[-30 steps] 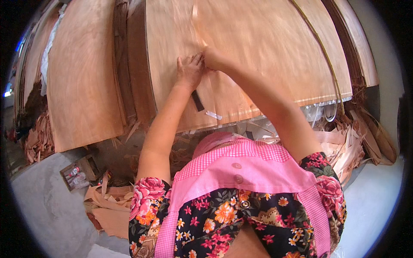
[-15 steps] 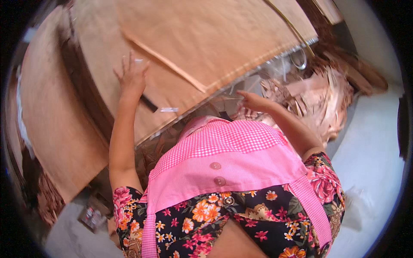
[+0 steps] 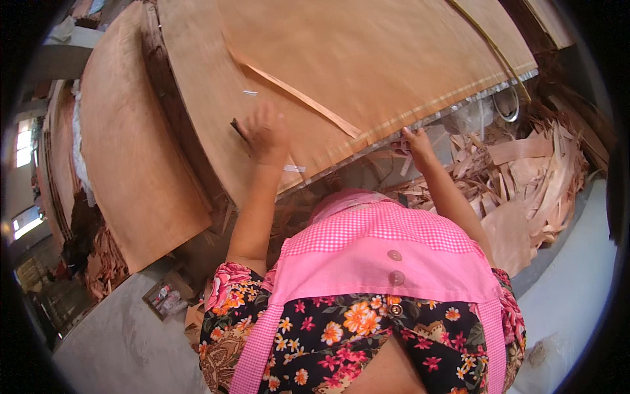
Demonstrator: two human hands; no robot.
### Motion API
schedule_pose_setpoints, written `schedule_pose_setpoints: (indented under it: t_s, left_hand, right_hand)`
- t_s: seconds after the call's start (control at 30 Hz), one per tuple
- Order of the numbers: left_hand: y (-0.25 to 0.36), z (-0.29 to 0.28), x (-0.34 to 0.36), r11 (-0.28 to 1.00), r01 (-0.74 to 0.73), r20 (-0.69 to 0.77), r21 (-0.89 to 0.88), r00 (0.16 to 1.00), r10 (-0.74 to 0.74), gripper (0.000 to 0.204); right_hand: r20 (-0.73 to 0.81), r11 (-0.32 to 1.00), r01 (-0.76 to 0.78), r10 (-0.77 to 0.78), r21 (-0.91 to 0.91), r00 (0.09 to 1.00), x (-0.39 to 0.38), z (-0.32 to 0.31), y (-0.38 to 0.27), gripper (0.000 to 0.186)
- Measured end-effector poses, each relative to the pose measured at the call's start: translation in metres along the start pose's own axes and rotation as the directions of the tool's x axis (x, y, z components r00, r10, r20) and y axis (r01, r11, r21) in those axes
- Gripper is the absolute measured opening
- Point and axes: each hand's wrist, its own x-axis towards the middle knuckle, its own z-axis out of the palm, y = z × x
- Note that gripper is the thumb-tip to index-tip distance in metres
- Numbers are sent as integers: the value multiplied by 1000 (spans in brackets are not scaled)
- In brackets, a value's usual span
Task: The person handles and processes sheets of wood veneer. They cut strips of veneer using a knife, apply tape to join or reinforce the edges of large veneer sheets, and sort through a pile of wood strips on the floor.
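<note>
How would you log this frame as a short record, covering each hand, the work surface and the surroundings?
Left hand: over the wood sheet, blurred; contact unclear
Right hand: at the sheet's near edge; grip unclear
Beside left hand: dark bar, to its left
Between hands: pale strip, lying slantwise on the sheet, one end by the near edge
Also on sheet: small white piece, near the left wrist
Right side: heaped scraps
Lower left: small box on the floor
Clothing: pink apron over floral top
</note>
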Motion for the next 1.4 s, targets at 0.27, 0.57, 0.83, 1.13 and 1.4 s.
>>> schedule_pose_setpoints:
  t_s: [0.27, 0.57, 0.83, 1.13, 1.4]
  left_hand:
    - [-57, 28, 36, 997, -58, 23, -46, 998, 59, 42]
    - [-42, -5, 43, 878, -264, 220, 398, 957, 188, 37]
    - [229, -43, -27, 681, -449, -94, -578, 866, 491, 20]
    - [576, 30, -18, 434, -542, 450, -720, 111, 886, 28]
    - [579, 74, 10, 630, -410, 468, -660, 431, 771, 18]
  right_hand:
    - [-87, 992, 73, -64, 104, 994, 10, -32, 58, 62]
    - [-632, 841, 134, -490, -524, 601, 35, -210, 64, 40]
    - [-218, 419, 45, -559, -907, 800, 70, -267, -23, 24]
    - [353, 80, 413, -389, -907, 851, -34, -423, -85, 19]
    - [-85, -278, -279, -552, -919, 830, -20, -587, -115, 41]
